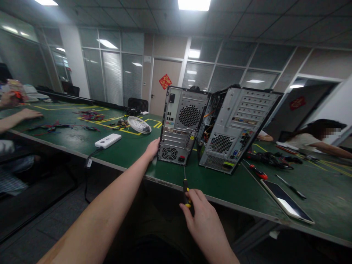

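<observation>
My right fingers (192, 196) grip a screwdriver (186, 185) over the worktop's (132, 148) near edge, tip at the case's (180, 124) bottom corner, my left hand (153, 147) flat against its side.

Both forearms are bare from the lower edge of the picture to the wrists; no sleeve, cuff, watch or bracelet shows on either. The left hand (153, 147) is bare, without a glove, and its fingers are mostly out of sight. The right hand (202, 216) is also ungloved, and no ring seems to sit on its fingers, though the picture is too soft there to be sure.
</observation>
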A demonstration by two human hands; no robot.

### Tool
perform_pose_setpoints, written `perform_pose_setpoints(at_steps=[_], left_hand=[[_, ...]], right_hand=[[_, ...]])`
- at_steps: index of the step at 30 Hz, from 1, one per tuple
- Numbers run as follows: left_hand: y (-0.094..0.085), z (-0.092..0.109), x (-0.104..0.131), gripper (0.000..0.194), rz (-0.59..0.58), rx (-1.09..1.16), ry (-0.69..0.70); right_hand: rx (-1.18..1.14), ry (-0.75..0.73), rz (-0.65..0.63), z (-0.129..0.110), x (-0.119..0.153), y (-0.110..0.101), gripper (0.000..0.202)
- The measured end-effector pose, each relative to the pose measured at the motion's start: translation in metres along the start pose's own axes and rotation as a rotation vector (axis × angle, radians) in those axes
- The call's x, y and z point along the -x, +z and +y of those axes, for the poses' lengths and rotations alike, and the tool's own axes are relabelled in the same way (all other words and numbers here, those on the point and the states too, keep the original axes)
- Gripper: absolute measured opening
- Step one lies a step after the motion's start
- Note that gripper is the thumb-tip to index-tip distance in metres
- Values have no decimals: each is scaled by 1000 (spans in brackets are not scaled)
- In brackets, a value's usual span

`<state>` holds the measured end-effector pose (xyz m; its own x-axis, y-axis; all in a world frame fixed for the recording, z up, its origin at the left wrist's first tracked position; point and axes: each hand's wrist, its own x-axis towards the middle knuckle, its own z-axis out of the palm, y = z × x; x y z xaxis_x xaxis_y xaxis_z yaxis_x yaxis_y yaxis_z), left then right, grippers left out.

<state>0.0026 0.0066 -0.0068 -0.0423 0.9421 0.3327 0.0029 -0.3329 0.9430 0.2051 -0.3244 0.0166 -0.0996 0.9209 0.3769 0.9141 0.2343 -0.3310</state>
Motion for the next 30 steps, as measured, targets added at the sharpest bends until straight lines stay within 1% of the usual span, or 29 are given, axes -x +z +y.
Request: perform_pose_setpoints(at_steps=[4,7,11,14,20,24,30], left_hand=[[0,1,1,56,8,-1,-5],[0,1,1,55,5,0,1],[0,1,1,56,-12,12,-12],[0,3,2,56,-8,10,-21],[0,6,5,55,-5,13,-24],[0,7,6,56,-1,1,-1],[0,5,4,57,-2,18,-27]], right_hand=[[58,-47,13,0,-1,2,27],[65,-110,9,0,-1,4,28],[70,-124,-4,1,1,4,34],[85,-120,-20,1,2,3,40],[72,-98,-10,1,2,3,41],[34,-62,-43,-2,1,-1,37],[7,5,-79,-2,1,-1,31]])
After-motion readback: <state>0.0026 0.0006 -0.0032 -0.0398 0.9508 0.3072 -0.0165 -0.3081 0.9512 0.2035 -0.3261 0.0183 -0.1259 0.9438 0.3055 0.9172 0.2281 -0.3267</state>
